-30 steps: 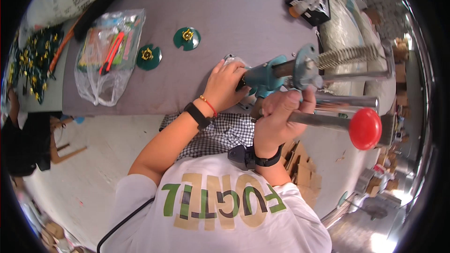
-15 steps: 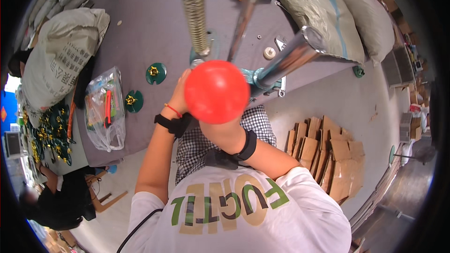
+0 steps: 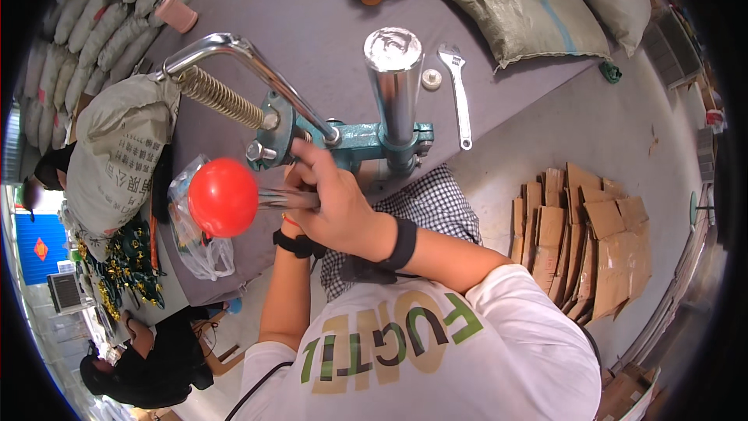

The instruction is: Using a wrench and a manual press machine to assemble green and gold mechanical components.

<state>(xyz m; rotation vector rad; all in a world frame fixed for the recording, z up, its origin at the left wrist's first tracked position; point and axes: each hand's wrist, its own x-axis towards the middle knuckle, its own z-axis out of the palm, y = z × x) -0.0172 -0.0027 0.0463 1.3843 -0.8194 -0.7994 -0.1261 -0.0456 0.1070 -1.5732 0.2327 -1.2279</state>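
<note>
A teal hand press (image 3: pixel 362 137) stands on the grey-covered table, with an upright chrome column (image 3: pixel 396 82), a bent chrome bar (image 3: pixel 269 74) and a coil spring (image 3: pixel 222 99). Its lever ends in a red ball knob (image 3: pixel 224 197), which sits close to my view. My right hand (image 3: pixel 339 206) is closed round the lever's shaft, one finger stretched toward the press body. Mostly hidden behind it and the shaft is my left hand (image 3: pixel 291 181), low beside the press; its fingers cannot be made out. Whatever lies under the press head is covered.
An adjustable wrench (image 3: pixel 458 97) and a small white round part (image 3: pixel 431 79) lie right of the column. Full sacks (image 3: pixel 117 160) flank the table. A plastic bag (image 3: pixel 204 253) lies at left; flattened cardboard (image 3: pixel 580 242) stands on the floor at right. A co-worker (image 3: pixel 148 366) sits lower left.
My view has turned, so the press appears farther left. The red knob has swung left, away from over my hands. My right hand is now plainly seen on the shaft, in front of my left.
</note>
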